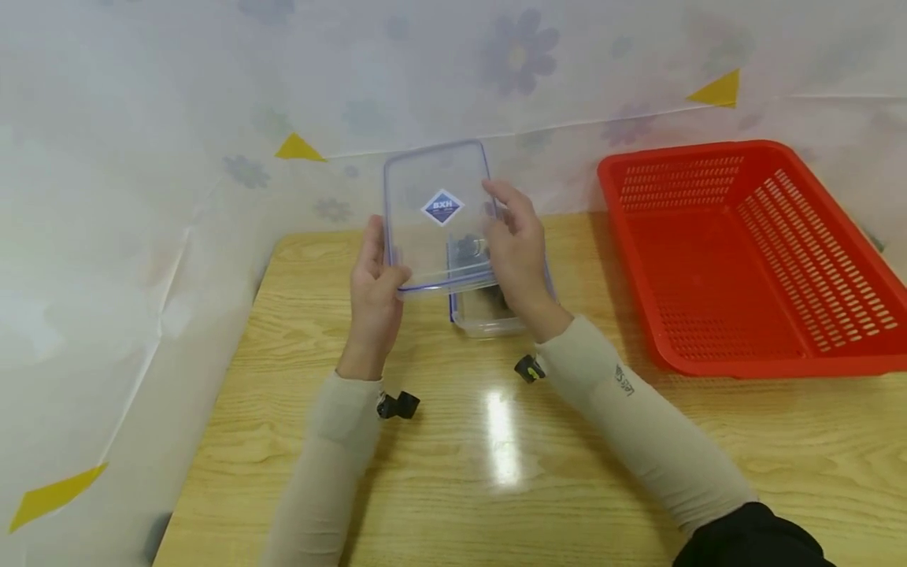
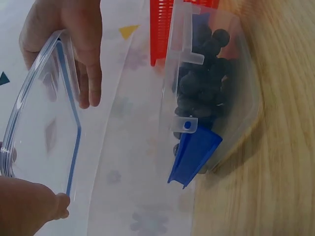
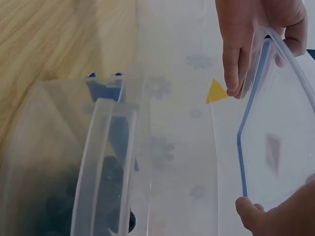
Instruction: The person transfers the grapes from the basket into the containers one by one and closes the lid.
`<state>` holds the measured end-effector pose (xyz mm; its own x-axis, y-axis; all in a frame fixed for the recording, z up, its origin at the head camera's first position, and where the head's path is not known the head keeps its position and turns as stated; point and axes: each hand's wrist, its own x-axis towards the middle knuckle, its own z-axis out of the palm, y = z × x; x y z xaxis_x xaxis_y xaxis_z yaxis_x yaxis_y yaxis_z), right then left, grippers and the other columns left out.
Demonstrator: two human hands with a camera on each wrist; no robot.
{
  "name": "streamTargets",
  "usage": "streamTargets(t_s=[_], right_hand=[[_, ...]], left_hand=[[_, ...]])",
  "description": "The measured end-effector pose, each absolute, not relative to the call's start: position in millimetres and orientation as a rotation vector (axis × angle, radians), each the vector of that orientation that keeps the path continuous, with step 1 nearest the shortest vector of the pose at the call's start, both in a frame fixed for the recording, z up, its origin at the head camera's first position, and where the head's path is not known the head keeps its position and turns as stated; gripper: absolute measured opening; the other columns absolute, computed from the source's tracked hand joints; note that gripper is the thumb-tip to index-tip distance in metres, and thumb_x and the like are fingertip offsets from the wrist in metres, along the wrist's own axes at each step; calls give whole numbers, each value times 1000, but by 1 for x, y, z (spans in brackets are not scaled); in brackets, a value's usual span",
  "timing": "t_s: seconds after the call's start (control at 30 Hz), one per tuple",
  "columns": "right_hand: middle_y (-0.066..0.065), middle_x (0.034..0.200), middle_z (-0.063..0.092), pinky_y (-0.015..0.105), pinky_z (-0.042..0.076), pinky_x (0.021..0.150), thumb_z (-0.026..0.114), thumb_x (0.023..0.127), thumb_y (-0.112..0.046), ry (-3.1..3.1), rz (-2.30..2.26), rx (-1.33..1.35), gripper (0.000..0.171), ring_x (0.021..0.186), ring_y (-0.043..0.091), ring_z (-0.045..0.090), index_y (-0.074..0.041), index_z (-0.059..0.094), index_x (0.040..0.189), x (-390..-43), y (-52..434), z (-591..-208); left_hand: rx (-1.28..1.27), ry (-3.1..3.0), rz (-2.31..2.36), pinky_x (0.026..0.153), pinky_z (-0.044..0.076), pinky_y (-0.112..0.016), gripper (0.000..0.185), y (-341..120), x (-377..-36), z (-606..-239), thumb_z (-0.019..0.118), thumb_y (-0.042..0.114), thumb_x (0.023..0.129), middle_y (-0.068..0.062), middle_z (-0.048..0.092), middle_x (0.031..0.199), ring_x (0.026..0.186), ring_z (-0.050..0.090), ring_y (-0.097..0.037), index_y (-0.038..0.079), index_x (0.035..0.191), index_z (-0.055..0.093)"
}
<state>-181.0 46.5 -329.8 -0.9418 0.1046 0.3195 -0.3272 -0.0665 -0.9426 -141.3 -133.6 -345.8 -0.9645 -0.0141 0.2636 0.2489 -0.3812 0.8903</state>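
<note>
Hands hold a clear rectangular plastic lid (image 1: 439,216) with a blue seal, lifted and tilted above the clear plastic container (image 1: 485,315) of dark round pieces near the surface's far edge. Left hand (image 1: 375,287) and right hand (image 1: 517,252) pinch opposite lid edges, fingers curled round them. A red perforated plastic basket (image 1: 751,252) sits toward the far right corner.

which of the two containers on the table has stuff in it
The clear box, just behind the hands, holds dark pieces. The red basket to its right shows only bare mesh inside.
</note>
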Motion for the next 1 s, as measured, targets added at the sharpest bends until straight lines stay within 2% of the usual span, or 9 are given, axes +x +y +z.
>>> streamTargets(t_s=[0.13,0.2,0.33,0.5,0.67,1.0], right_hand=[[5,161,36,21,19,116,52,92,7,-2107,2022,267,60,146,9,28,-7,50,150,-178,60,-333],[3,163,32,20,18,116,51,94,5,-2167,2018,252,60,148,7,24,-10,48,152,-177,67,-337],[1,163,31,21,19,116,52,95,5,-2216,2017,205,60,148,7,23,-13,48,152,-176,77,-345],[0,162,31,20,18,116,52,95,6,-2243,1978,220,60,148,5,22,-16,50,151,-174,88,-351],[-2,163,29,23,17,117,48,97,10,-2255,1963,283,60,149,5,18,-15,50,151,-173,97,-357],[13,165,23,31,13,120,45,97,6,-2454,1779,248,55,151,20,18,-6,48,151,-178,108,-385]], left_hand=[[-330,-1680,-2447,119,20,-31,89,-124,-143,-351,38,-15,80,-14,1,169,153,8,-21,-2,160,1],[-328,-1696,-2447,119,19,-30,91,-120,-145,-353,39,-15,78,-14,1,169,153,8,-21,-2,160,1],[-269,-1770,-2418,118,18,-26,90,-111,-150,-357,41,-14,80,-12,3,169,153,10,-19,-1,160,4],[-160,-1885,-2348,116,17,-20,79,-102,-162,-363,43,-12,91,-8,8,169,152,13,-13,1,161,8],[-115,-2016,-2277,116,12,-18,71,-95,-173,-373,43,-5,100,-5,5,169,152,9,-10,3,161,7],[-57,-2272,-2097,116,7,-18,74,-81,-180,-383,45,-3,99,-3,3,169,150,5,-7,5,162,6]])
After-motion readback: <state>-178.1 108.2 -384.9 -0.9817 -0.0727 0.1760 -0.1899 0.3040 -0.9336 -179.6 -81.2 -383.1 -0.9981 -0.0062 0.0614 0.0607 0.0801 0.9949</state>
